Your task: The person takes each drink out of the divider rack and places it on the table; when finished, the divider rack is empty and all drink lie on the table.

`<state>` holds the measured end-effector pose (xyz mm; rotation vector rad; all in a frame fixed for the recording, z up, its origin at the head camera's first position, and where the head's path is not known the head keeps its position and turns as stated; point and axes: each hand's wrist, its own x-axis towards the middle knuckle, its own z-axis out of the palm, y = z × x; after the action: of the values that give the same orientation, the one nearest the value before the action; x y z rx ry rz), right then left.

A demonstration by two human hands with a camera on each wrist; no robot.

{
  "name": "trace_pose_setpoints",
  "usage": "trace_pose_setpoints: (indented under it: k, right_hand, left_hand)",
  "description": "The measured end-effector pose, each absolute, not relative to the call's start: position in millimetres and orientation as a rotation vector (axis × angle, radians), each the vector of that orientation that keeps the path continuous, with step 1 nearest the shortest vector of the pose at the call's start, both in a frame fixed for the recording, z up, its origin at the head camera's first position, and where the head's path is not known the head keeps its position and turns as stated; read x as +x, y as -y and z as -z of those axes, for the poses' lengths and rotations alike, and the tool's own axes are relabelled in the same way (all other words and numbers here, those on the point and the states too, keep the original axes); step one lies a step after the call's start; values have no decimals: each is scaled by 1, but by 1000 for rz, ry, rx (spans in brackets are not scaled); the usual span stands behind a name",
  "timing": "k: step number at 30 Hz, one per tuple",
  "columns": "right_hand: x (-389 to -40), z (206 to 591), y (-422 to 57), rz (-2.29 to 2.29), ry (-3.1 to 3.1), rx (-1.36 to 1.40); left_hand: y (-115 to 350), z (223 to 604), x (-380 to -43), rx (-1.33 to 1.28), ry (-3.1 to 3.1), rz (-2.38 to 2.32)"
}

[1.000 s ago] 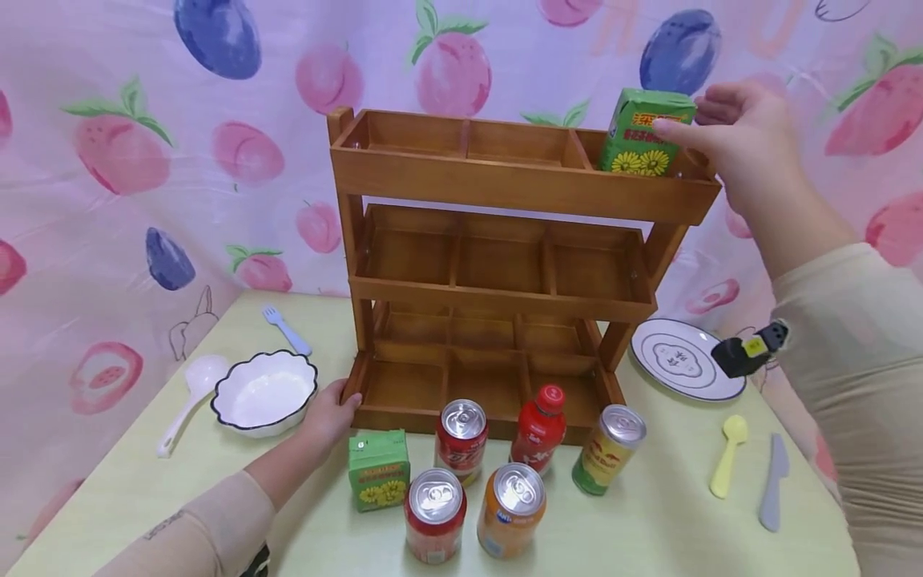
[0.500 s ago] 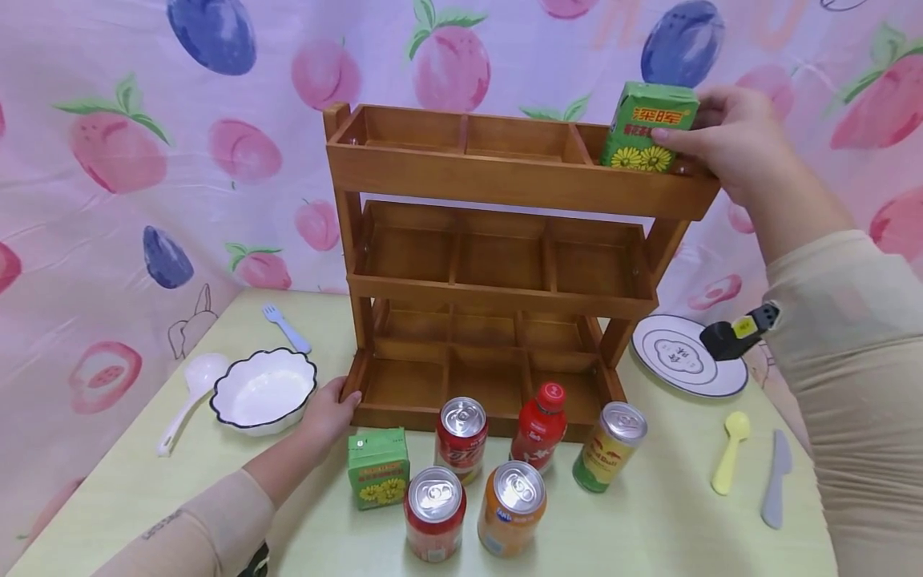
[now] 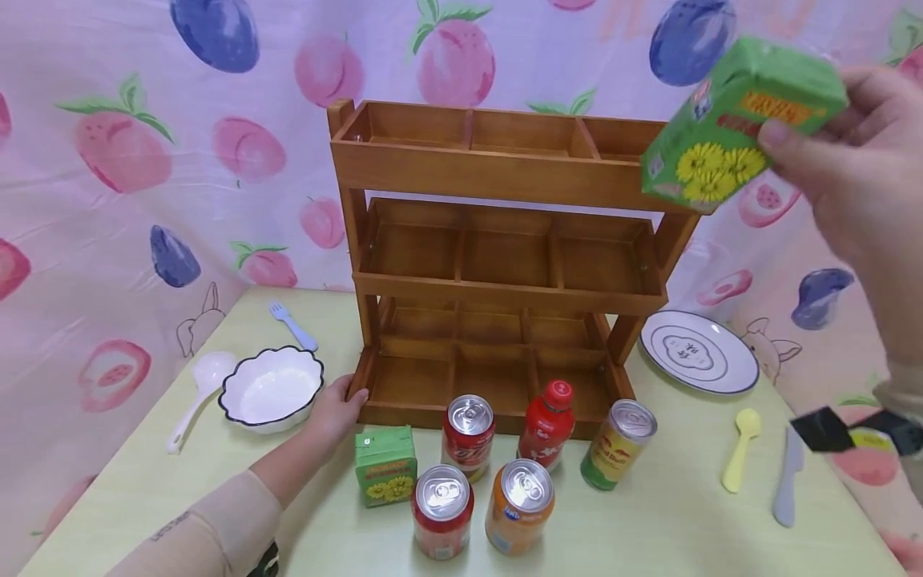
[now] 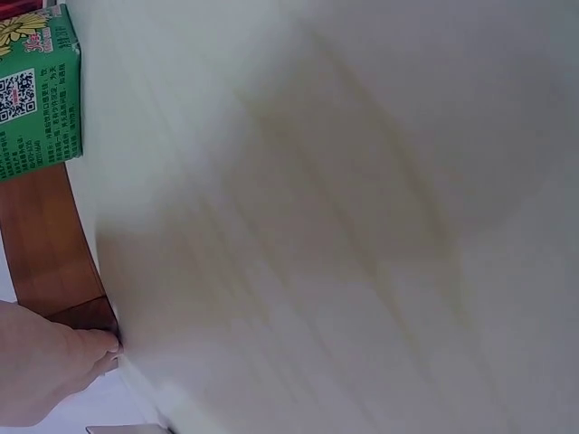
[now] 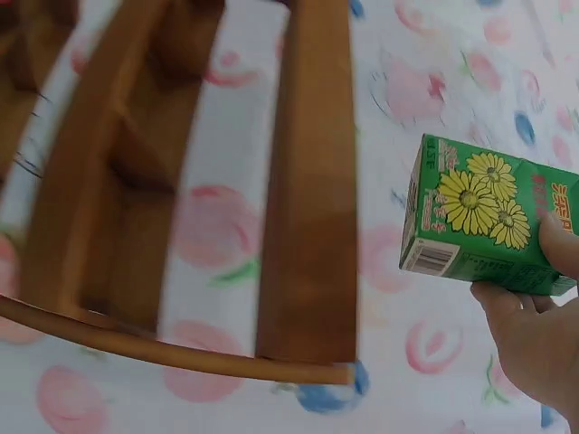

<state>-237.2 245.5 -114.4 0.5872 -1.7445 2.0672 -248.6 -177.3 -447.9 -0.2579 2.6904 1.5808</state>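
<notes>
My right hand (image 3: 865, 144) pinches a green drink carton (image 3: 743, 120) with yellow flowers, thumb across its front. The carton is tilted, in front of the right end of the top tier of a brown wooden rack (image 3: 505, 168); in the right wrist view the carton (image 5: 488, 212) is apart from the rack. Down at the rack's lower left corner, my left hand (image 3: 335, 413) grips the frame. Just right of that hand a second green carton (image 3: 385, 469) stands upright on the table. The left wrist view shows the left hand (image 4: 54, 362) on the wood.
Before the rack stand a red can (image 3: 469, 437), another red can (image 3: 443, 513), an orange can (image 3: 521, 509), a red bottle (image 3: 548, 425) and a yellow-green can (image 3: 618, 445). Left are a white bowl (image 3: 245, 389), ladle (image 3: 195, 393) and fork (image 3: 292, 324); right, a plate (image 3: 652, 340), yellow spoon (image 3: 739, 453) and knife (image 3: 787, 481).
My right hand has lifted the green carton out of the top tier's right compartment and drawn it right and nearer, tilting it. The left hand stays at the rack's lower corner.
</notes>
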Motion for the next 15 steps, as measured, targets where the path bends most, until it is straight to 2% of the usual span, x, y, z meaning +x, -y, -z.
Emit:
trace_pose_setpoints:
  k: [7,11,15]
  right_hand:
    - [-181,243,-247,-1863,2225,666]
    - [-158,312,-246,-1813,2387,585]
    - [-139,362,-243,-1860,2474,408]
  left_hand:
    - [179,447,-245,-260,-2713,-1562]
    - [180,447,-245,-253,-2700,-1592]
    - [179,448,-248,-247,-2684,-1598]
